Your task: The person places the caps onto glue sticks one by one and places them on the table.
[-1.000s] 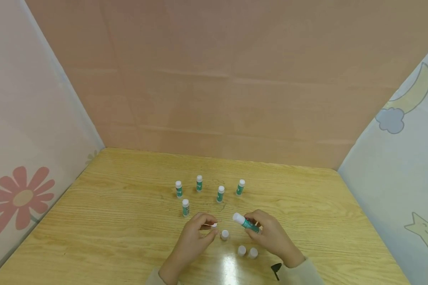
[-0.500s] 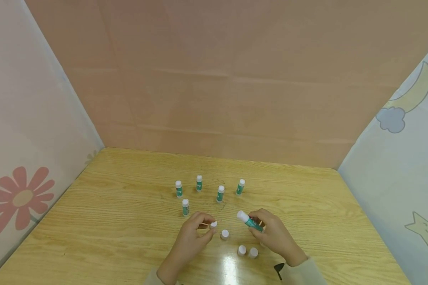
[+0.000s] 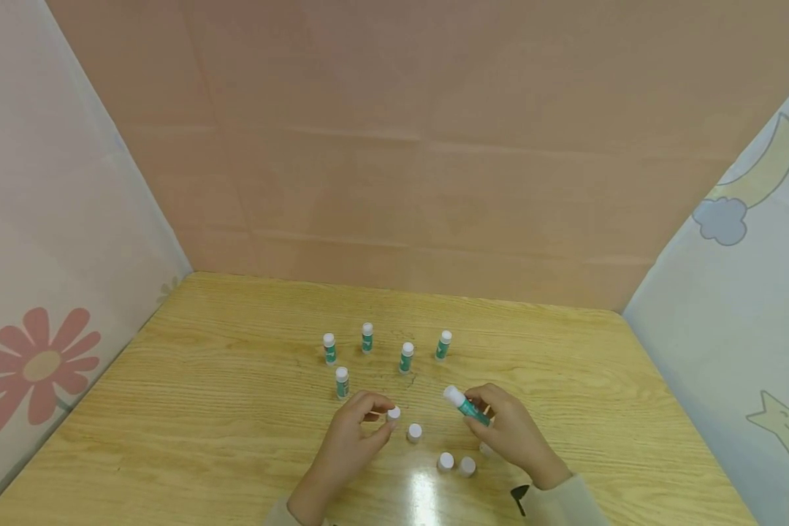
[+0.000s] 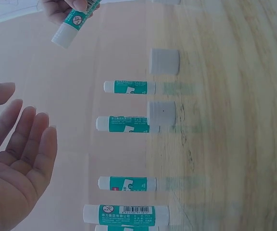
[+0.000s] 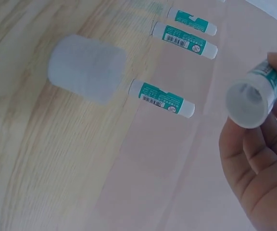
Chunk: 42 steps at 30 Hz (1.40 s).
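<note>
A glue stick (image 3: 468, 407) with a green label is gripped by my right hand (image 3: 509, 431), tilted above the table with its white end up and to the left. The right wrist view shows the hollow round end (image 5: 248, 102) of this glue stick toward the camera. My left hand (image 4: 20, 163) has its fingers loosely bent with nothing between them. In the head view, its fingertips are right beside a small white cap (image 3: 393, 414). Another white cap (image 3: 415, 433) stands a little nearer and to the right.
Several glue sticks (image 3: 405, 358) stand upright in a loose group farther back. Two white caps (image 3: 446, 462) are at the front, and one more cap (image 3: 486, 450) shows partly under the right hand. The wooden table (image 3: 237, 438) is bordered by cloth walls (image 3: 394, 183).
My right hand has moved slightly right with the glue stick, uncovering a cap beneath it. My left hand has drawn back slightly left, leaving the cap near its fingertips more visible.
</note>
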Tool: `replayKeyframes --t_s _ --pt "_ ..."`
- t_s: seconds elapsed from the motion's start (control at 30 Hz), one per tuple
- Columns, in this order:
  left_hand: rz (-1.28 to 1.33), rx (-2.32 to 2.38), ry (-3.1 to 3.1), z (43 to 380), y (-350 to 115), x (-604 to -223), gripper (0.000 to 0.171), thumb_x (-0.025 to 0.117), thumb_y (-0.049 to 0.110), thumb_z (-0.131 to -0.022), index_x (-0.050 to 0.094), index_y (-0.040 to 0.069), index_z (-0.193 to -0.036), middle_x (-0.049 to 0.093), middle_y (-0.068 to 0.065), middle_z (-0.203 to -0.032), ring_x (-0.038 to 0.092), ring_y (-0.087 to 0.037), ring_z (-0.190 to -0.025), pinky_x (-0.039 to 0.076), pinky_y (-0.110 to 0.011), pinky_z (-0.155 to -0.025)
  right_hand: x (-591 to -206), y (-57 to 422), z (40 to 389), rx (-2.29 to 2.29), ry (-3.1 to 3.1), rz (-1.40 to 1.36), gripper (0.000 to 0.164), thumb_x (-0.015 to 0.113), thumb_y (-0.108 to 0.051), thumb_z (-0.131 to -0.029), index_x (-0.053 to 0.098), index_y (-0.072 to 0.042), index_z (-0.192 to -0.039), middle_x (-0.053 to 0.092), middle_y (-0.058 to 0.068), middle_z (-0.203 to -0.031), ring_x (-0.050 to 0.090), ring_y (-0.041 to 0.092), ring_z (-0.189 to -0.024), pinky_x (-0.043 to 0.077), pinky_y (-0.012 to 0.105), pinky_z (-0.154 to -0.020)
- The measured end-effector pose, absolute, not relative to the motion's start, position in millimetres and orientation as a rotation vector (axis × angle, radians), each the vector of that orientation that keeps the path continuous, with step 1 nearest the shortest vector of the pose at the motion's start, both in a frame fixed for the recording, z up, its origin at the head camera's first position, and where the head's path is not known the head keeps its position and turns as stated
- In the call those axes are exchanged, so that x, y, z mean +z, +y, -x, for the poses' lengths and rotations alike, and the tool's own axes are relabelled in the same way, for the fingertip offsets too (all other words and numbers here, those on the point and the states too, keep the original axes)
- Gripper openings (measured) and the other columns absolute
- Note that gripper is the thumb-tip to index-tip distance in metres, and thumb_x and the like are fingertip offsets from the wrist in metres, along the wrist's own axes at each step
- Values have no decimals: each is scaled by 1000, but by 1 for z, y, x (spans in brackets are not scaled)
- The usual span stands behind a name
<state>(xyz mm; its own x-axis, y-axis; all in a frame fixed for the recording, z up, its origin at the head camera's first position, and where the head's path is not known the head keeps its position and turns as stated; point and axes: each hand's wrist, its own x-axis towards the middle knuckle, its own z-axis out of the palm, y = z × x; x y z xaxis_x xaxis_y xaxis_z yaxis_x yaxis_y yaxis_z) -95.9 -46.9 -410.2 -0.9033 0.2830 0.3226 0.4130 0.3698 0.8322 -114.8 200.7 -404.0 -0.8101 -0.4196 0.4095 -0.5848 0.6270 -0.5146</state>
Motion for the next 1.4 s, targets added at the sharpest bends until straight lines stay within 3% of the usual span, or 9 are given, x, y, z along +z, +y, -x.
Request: replayKeyframes --t_s 0.8,1.4 --pt "573 -1531 -2546 95 -53 -407 16 63 11 -78 57 9 -93 54 3 -95 51 -13 -88 45 -28 -76 -412 208 119 956 -2713 -602 28 69 4 -67 58 0 -92 52 -7 -78 48 5 -68 44 22 -57" --pt "585 -1535 -2519 97 -55 -412 18 64 11 -78 56 6 -94 55 0 -96 52 -17 -88 46 -29 -76 -413 214 120 990 -2777 -451 27 68 2 -68 58 -1 -92 52 -6 -78 48 8 -70 44 22 -58"
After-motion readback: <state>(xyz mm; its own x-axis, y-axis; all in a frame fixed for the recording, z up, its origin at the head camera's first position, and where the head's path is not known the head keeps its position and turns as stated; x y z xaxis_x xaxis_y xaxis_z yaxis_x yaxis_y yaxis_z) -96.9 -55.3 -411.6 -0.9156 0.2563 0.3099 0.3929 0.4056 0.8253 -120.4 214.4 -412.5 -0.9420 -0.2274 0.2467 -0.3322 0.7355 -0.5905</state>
